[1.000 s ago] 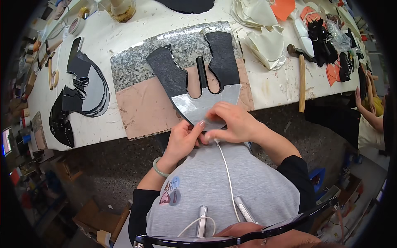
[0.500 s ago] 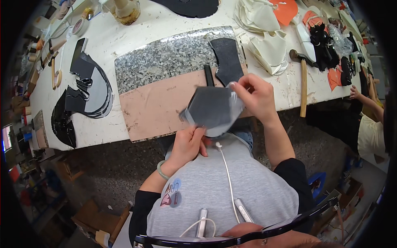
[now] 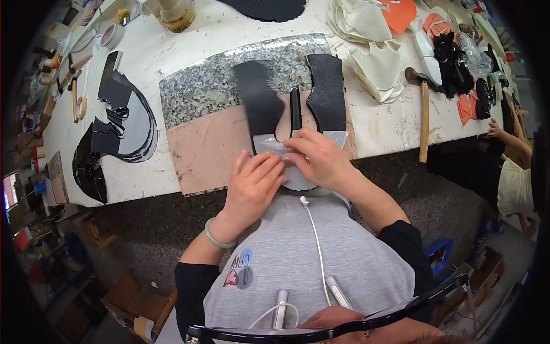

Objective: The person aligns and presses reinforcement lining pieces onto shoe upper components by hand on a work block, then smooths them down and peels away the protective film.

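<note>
A black U-shaped shoe-upper piece (image 3: 329, 94) lies spread before me, its two arms pointing away. Its left arm is blurred by motion. Shiny grey backing (image 3: 269, 143) covers its near, curved end. My left hand (image 3: 252, 182) rests on that end, fingers stretched out flat. Beside it, my right hand (image 3: 319, 159) touches the same backing, its fingers bent, its thumb apart from them. Between the piece's arms stands a narrow black strip (image 3: 295, 109). Underneath are a tan board (image 3: 200, 152) and a speckled stone slab (image 3: 195, 94).
Stacked black and grey pieces (image 3: 140, 123) lie at the left. To the right are a wooden-handled hammer (image 3: 424, 120), cream cut pieces (image 3: 375, 71), an orange piece (image 3: 399, 14) and black bundles (image 3: 450, 63). A glue jar (image 3: 175, 17) stands at the back. Another person's hand (image 3: 494, 128) shows far right.
The piece, held up folded between both hands, is now laid down with both arms spread away from me. My left hand has flattened onto it; my right hand has moved left and down.
</note>
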The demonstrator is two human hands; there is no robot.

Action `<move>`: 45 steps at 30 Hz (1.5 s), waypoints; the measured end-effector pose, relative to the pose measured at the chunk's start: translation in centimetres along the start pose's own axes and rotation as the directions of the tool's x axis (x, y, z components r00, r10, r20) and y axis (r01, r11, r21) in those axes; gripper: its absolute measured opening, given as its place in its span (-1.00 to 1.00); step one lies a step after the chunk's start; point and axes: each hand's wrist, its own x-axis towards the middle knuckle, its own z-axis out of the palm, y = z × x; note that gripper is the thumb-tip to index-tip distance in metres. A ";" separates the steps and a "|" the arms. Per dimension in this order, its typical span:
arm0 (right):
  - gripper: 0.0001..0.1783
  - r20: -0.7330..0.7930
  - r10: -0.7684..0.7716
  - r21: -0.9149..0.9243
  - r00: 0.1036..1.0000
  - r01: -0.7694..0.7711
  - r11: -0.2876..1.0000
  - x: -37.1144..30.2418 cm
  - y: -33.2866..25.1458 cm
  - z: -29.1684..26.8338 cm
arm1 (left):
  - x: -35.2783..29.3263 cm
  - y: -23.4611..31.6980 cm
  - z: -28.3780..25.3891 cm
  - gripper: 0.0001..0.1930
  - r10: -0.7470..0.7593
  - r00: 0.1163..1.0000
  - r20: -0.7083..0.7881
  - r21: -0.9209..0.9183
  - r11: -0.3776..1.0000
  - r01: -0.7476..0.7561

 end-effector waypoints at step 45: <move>-0.73 -0.089 0.531 0.837 0.843 -0.226 0.498 -3.0 5.0 -6.4 | 2.0 -0.2 4.2 -0.53 0.250 0.951 0.185 0.010 0.967 -0.256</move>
